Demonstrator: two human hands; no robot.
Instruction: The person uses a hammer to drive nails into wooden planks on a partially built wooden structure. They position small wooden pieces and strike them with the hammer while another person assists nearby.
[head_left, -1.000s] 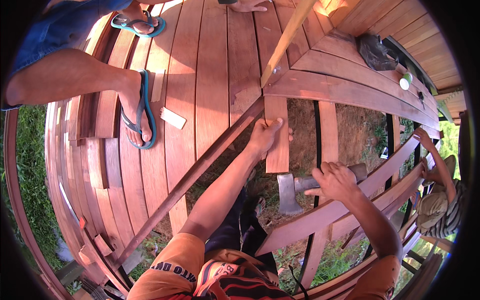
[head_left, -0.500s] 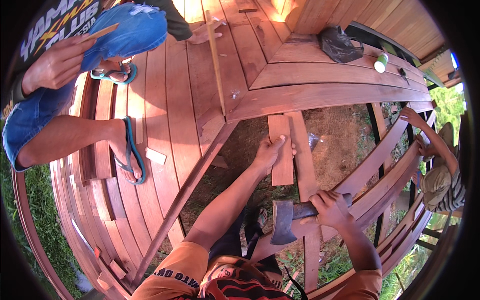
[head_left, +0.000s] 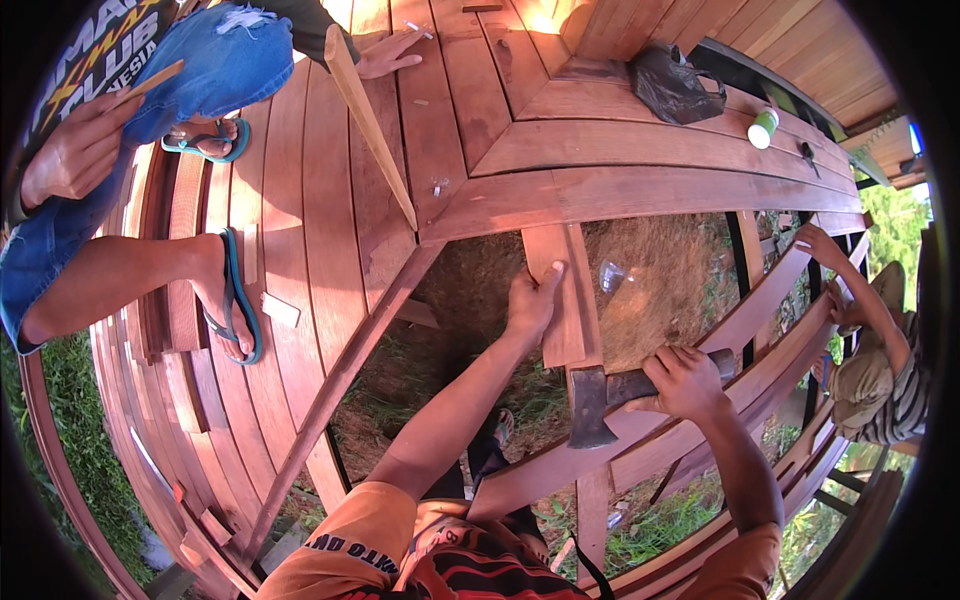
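Note:
A short reddish wooden board [head_left: 548, 245] stretches from the deck's inner edge over the opening, overlapping a longer plank. My left hand [head_left: 532, 305] grips this board by its left side, thumb on top. My right hand [head_left: 682, 385] is closed around the dark handle of an axe [head_left: 590, 410]. The axe head hangs blade downward, close to the board's near end. Any contact between the two is hard to make out.
Reddish decking [head_left: 660, 195] borders an opening over bare soil. A person in sandals [head_left: 240, 310] crouches at the left near a thin upright wooden stick [head_left: 375, 135]. Another person [head_left: 870, 390] handles long planks [head_left: 740, 320] at the right. A black plastic bag [head_left: 675, 85] and green-white container [head_left: 763, 128] lie behind.
The axe has come up and closer to the short board's near end. That board now lies over the longer plank beside it. The thin stick leans more to the left.

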